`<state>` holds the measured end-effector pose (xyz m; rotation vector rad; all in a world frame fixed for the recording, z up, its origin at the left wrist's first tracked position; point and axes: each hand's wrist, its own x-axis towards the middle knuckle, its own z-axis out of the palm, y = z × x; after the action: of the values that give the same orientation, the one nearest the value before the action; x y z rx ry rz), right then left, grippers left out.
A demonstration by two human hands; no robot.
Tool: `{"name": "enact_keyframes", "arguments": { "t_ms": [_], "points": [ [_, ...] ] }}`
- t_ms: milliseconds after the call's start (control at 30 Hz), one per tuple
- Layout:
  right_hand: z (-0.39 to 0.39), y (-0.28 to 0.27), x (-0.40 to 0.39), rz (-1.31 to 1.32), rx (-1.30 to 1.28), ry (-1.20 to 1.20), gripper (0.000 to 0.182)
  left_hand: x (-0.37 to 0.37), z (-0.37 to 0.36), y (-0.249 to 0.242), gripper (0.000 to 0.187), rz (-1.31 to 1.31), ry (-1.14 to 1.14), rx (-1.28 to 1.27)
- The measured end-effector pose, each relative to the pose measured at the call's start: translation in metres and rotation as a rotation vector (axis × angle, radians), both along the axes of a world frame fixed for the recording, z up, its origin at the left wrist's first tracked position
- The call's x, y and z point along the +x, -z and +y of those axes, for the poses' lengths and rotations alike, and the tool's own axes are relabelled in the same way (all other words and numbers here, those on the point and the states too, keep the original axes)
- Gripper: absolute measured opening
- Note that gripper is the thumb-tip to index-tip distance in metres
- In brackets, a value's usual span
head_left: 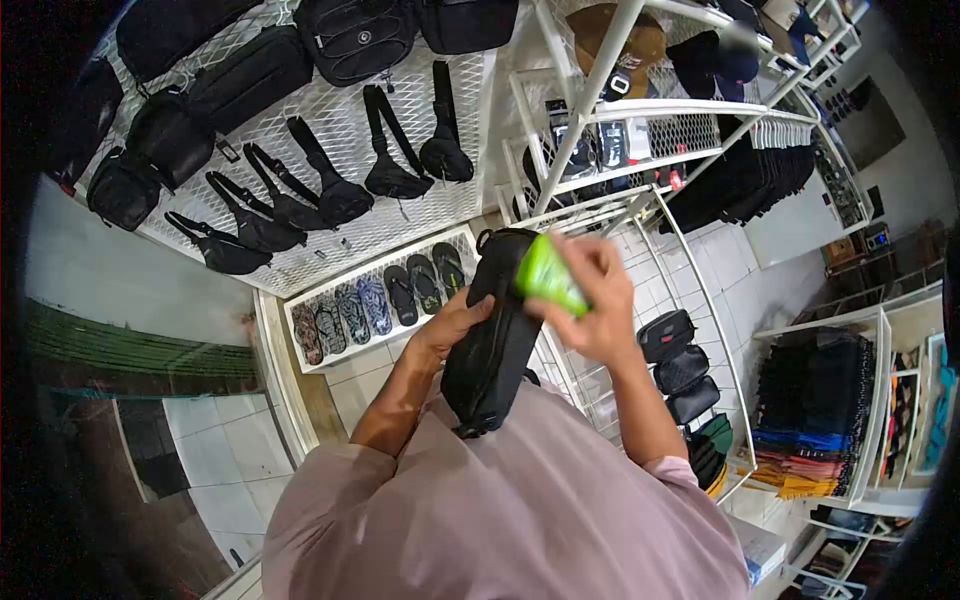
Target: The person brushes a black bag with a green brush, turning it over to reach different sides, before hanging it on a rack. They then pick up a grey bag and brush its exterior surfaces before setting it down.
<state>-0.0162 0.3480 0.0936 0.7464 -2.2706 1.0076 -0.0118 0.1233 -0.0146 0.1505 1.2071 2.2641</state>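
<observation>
A black zipped bag (492,350) is held upright against the front of my shirt. My left hand (452,328) grips its left side, thumb over the near face and the other fingers hidden behind. In my right hand (598,300) is a bright green, block-shaped thing (548,276) with paler marks, smeared by motion; I cannot tell its kind. It overlaps the bag's upper right side in this view, with my fingers closed around its right end.
Black waist bags (345,200) and larger bags (250,80) hang on a white mesh wall ahead. Below it, a white tray (462,232) holds several flip-flops (400,292). White metal racks (715,285) stand at the right, near small black pouches (682,368) and folded clothes (815,400).
</observation>
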Motion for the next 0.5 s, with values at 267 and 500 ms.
{"name": "enact_keyframes", "arguments": {
  "t_ms": [267, 500],
  "points": [
    [0.001, -0.004, 0.042, -0.082, 0.178, -0.225, 0.071, 0.006, 0.011, -0.011, 0.051, -0.338, 0.091, 0.288],
    [0.017, 0.012, 0.013, -0.155, -0.124, 0.205, 0.070, 0.008, 0.026, -0.029, 0.046, -0.462, 0.056, 0.297]
  ]
}}
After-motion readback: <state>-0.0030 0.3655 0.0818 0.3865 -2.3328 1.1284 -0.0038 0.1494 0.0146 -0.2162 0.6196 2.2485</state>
